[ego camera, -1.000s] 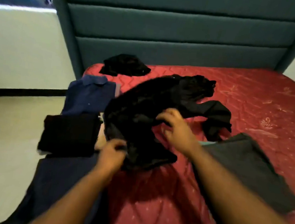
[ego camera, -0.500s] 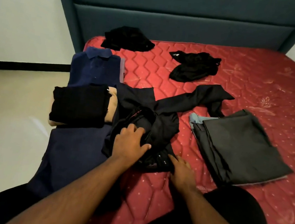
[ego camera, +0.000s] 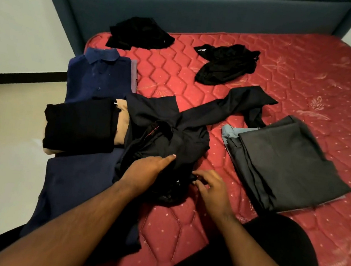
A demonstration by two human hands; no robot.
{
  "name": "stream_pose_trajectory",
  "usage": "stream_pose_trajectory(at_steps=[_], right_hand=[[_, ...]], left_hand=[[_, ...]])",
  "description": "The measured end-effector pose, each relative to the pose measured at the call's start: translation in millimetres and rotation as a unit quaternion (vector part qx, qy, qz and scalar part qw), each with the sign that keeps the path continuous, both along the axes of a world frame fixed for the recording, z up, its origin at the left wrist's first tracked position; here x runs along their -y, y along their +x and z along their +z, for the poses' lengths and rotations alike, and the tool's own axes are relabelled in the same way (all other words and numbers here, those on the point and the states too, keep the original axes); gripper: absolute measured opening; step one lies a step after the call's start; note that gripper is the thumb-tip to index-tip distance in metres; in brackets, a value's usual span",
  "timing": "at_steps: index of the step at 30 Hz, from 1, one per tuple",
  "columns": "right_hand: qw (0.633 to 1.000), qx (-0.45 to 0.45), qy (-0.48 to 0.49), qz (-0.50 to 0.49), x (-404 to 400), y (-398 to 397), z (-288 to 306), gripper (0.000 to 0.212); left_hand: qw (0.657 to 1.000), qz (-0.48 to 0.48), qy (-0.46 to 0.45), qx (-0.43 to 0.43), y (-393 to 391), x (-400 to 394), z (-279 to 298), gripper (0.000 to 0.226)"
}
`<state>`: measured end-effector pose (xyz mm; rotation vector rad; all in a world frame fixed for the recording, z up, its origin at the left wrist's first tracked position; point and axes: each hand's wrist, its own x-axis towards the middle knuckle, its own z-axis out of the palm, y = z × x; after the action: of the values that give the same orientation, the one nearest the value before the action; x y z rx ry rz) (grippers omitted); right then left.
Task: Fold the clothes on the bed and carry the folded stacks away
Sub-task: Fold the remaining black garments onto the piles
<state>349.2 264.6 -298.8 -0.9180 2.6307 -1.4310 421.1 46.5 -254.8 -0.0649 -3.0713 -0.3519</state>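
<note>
A crumpled dark garment (ego camera: 183,133) lies on the red mattress (ego camera: 307,82) in front of me, one sleeve stretched toward the far right. My left hand (ego camera: 144,170) lies on its near part, thumb out on top and fingers hidden in the folds. My right hand (ego camera: 210,187) pinches the garment's near right edge with curled fingers. To the left sit a folded black piece (ego camera: 79,126) on a tan one (ego camera: 122,124), a folded navy polo (ego camera: 98,76) and a flat navy cloth (ego camera: 77,178). A folded grey stack (ego camera: 282,162) lies to the right.
Two loose black garments lie farther up the bed, one near the headboard (ego camera: 140,33) and one at the middle (ego camera: 226,64). The teal padded headboard (ego camera: 206,11) closes the far side. Pale floor (ego camera: 6,135) runs along the bed's left edge.
One second ago both hands held a black garment up; it now lies at the middle of the bed. Both hands have come to the dark crumpled garment, the right one reaching its edge.
</note>
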Motion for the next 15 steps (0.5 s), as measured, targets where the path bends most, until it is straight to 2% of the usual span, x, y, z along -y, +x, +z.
stream_pose_trajectory(at_steps=[1, 3, 5, 7, 9, 11, 13, 15], right_hand=[[1.0, 0.029, -0.001, 0.002, 1.0, -2.7, 0.0, 0.026], [0.997, 0.075, -0.004, 0.019, 0.7, -8.3, 5.6, 0.03], [0.997, 0.059, -0.005, 0.047, 4.3, -13.2, 21.2, 0.031], [0.997, 0.018, -0.023, 0.074, 14.0, -16.4, 52.8, 0.021], [0.992, -0.038, -0.062, 0.104, 25.0, -19.2, 94.7, 0.016], [0.981, -0.093, -0.105, 0.132, 35.0, -24.5, 145.2, 0.02], [0.968, -0.138, -0.133, 0.16, 40.7, -29.9, 197.5, 0.026], [0.959, -0.165, -0.152, 0.171, 47.5, -36.4, 245.6, 0.031]], left_hand=[[0.998, -0.008, 0.002, -0.057, -3.7, 2.9, 3.0, 0.055], [0.984, -0.018, -0.053, -0.166, -14.1, 5.8, 14.3, 0.037], [0.966, 0.006, -0.128, -0.227, -25.4, 2.0, 34.5, 0.031], [0.959, 0.049, -0.116, -0.252, -32.8, -5.5, 56.2, 0.035], [0.966, 0.074, -0.032, -0.248, -33.7, -13.9, 79.8, 0.038], [0.963, 0.103, 0.123, -0.216, -36.0, -18.8, 115.1, 0.038], [0.934, 0.097, 0.286, -0.192, -36.9, -22.3, 163.7, 0.033], [0.88, 0.069, 0.428, -0.193, -37.0, -23.1, 214.2, 0.038]])
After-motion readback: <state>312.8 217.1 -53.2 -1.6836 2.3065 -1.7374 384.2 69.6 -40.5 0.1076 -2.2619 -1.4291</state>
